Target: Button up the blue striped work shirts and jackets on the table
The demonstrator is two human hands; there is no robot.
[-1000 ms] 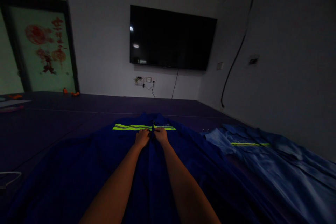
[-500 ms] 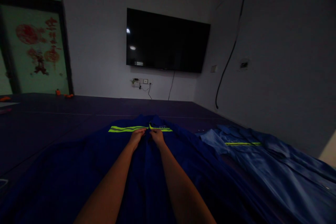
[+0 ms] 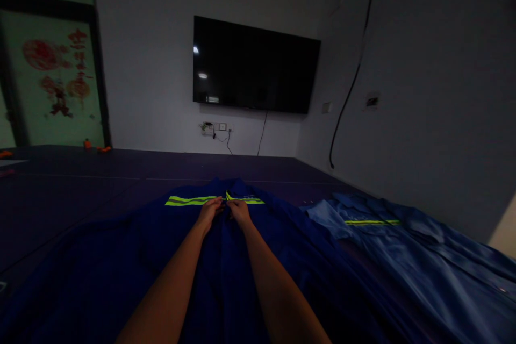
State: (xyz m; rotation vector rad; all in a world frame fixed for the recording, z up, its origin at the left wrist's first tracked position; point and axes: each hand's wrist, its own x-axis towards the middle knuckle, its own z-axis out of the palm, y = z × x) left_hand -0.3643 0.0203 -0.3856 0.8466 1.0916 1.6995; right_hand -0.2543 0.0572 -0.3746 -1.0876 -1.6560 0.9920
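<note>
Head view, from the left: a glass door [image 3: 60, 78] in a dark frame bears red Chinese-character decorations, and orange objects [image 3: 87, 144], too small to identify, sit near its foot on the purple floor covering [image 3: 100, 169]. Spread across that floor in the foreground is the dark blue work jacket [image 3: 141, 258], front upward and collar away from the wearer of the camera, with a yellow-green reflective strip [image 3: 189, 201] across its chest. Both forearms reach over it to the middle of the chest. The left hand [image 3: 208, 212] is at the front opening, its fingers partly bent and a little apart; whether it grips any cloth cannot be told. Above, on the grey wall, hangs a dark flat-screen television [image 3: 256, 64], with a row of wall sockets [image 3: 217, 127] and thin cords below it. Just beside the left hand, the right hand [image 3: 241, 212] has its thumb and fingers drawn together on the edge of the jacket's front, where a bit of the strip stands up. Farther right, a black cable [image 3: 352, 83] hangs down the side wall, and a lighter blue work jacket [image 3: 399, 247] with a narrow yellow-green stripe [image 3: 373, 222] lies near the wall.
</note>
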